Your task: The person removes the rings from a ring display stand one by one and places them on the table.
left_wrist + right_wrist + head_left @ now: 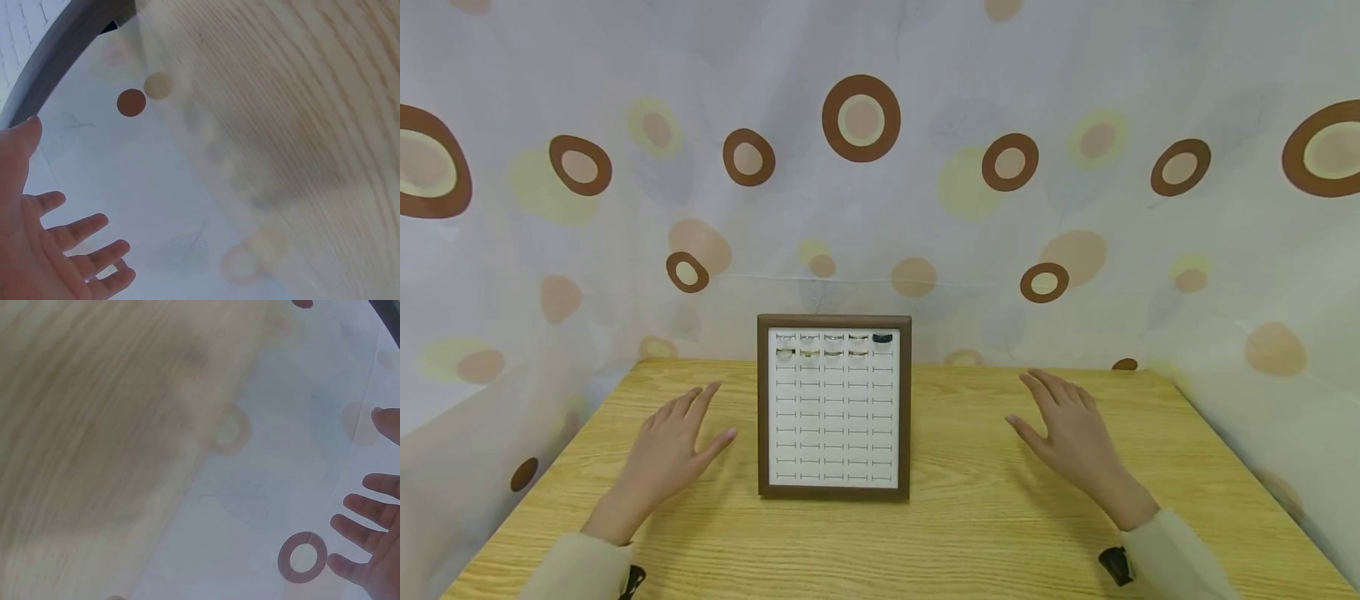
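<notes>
A ring display board [833,408] with a brown frame and white slotted face stands propped up on the table, left of centre. Several rings sit in its top two rows, among them a black ring [882,338] at the right end of the top row. To the left of the board is my left hand [666,450], fingers spread and holding nothing. My right hand [1071,433] hovers farther off on the board's right side, its fingers also apart with nothing in them. In the left wrist view, part of the board's frame [62,50] shows beyond the thumb.
The light wooden table [985,533] reaches back to a pale curtain [865,208] printed with brown and yellow circles. That curtain encloses the table at the back and both sides. Black straps [1116,567] show at the cuffs of the light sleeves.
</notes>
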A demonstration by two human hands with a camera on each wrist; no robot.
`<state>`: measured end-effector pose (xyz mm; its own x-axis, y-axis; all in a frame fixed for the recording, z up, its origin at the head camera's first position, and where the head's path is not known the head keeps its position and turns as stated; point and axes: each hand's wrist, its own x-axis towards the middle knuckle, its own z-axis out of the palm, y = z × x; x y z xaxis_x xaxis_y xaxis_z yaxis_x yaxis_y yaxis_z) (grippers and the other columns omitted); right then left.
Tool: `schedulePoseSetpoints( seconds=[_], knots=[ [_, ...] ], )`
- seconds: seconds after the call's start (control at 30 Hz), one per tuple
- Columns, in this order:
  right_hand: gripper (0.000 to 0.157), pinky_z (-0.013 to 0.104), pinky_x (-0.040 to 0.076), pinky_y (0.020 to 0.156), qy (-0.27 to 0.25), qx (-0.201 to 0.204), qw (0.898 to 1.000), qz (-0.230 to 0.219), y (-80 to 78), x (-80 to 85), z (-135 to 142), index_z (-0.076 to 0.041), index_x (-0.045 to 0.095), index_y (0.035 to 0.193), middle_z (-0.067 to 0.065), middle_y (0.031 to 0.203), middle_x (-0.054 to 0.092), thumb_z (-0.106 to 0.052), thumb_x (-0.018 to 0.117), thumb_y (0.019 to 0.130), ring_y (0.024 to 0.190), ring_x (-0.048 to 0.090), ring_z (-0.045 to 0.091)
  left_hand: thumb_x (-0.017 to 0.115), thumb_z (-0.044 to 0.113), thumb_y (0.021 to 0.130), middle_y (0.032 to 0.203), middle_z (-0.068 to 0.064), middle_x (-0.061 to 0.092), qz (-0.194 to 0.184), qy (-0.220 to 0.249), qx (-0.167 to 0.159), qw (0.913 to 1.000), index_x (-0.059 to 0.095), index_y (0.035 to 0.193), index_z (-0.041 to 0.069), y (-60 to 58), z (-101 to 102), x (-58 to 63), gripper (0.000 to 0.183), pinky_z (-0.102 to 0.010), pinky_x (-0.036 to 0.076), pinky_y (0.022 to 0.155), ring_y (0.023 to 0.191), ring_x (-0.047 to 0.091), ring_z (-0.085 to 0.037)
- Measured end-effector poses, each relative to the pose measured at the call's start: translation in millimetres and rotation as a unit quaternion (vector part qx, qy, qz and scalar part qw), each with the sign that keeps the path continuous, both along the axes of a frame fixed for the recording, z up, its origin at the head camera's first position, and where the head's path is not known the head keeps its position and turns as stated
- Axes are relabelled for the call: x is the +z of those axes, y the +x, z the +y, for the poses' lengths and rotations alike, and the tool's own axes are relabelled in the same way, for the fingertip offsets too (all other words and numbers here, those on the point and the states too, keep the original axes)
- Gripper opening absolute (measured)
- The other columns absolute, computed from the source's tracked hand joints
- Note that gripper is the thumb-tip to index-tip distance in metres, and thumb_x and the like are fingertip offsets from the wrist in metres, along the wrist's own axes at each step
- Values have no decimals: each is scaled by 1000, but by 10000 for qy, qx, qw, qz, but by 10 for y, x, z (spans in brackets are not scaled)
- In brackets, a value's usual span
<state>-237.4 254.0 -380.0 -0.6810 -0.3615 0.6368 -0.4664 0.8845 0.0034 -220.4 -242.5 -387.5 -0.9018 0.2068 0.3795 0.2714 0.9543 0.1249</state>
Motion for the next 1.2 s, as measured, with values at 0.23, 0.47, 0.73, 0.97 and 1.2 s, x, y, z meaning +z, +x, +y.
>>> schedulePoseSetpoints(
  seconds=[0.23, 0.47, 0.73, 0.97, 1.2],
  knots=[
    [57, 56, 41, 88, -146, 295, 9989, 342, -59, 97, -141, 3, 53, 120, 19, 119, 55, -24, 74, 74, 105, 53, 39, 51, 51, 88, 135, -22, 43, 60, 150, -132, 9998, 29, 142, 12, -15, 93, 57, 70, -65, 36, 89, 117, 43, -47],
    [55, 53, 44, 86, -167, 517, 9971, 527, -128, 196, -284, 3, 55, 116, 18, 115, 57, -23, 76, 72, 103, 54, 36, 56, 49, 87, 129, -21, 49, 224, 262, -378, 9987, 35, 139, 9, -60, 160, 66, 69, -60, 40, 89, 111, 50, -44],
    [47, 50, 45, 84, -179, 777, 9949, 619, -165, 335, -485, 1, 58, 112, 18, 109, 59, -23, 74, 75, 99, 55, 35, 56, 51, 85, 127, -19, 52, 78, 455, -527, 9975, 38, 137, 9, -91, 240, 57, 70, -57, 43, 88, 112, 51, -41],
    [45, 49, 46, 85, -248, 943, 9938, 529, -224, 391, -649, 1, 58, 111, 17, 108, 59, -22, 74, 75, 99, 55, 34, 54, 53, 86, 128, -13, 54, -288, 660, -596, 9956, 37, 138, 10, -97, 278, 34, 70, -55, 43, 90, 114, 50, -38],
    [42, 49, 46, 85, -273, 1052, 9925, 565, -261, 464, -810, 0, 59, 110, 16, 107, 60, -23, 73, 77, 99, 56, 33, 55, 54, 84, 122, -11, 58, -587, 938, -654, 9917, 37, 137, 10, -104, 314, 9, 71, -50, 49, 81, 106, 57, -32]
  ],
)
